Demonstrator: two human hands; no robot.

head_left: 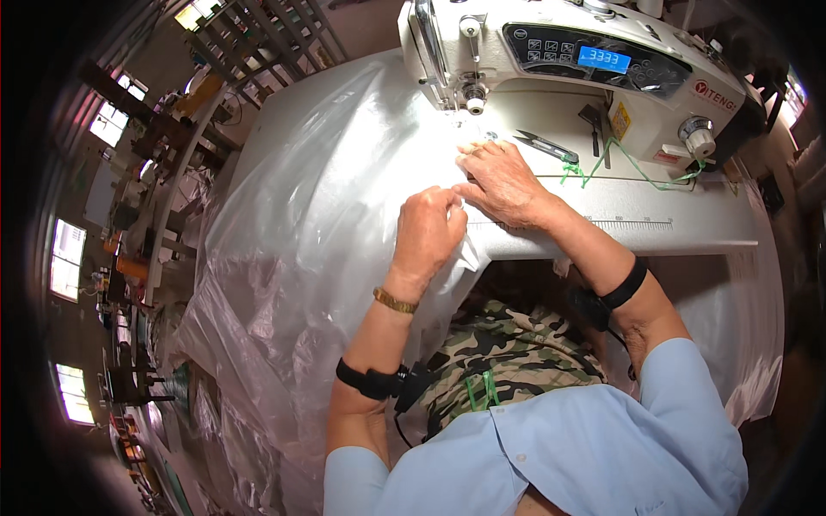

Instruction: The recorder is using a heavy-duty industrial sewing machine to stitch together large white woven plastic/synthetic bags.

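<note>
Under the needle area of a white sewing machine [471,90], bright light washes out the work. My left hand [428,228] is closed in a fist-like pinch on thin white material [469,254], a folded corner of which hangs below the fingers at the table's front edge. Just right and farther in, my right hand [506,185] bends its fingers down on the material close to the presser foot. Its thumb meets the left fingertips. Clear plastic sheeting [318,172] spreads left of the hands and drapes over the table's left side. What lies under the right fingers is hidden.
Right of my right hand lie thread snips [548,146] and a small dark tool [592,125]. Green string [637,163] runs to the machine's handwheel [697,136]. The machine arm with its control panel [594,58] overhangs the bed. A rack [267,39] stands far left.
</note>
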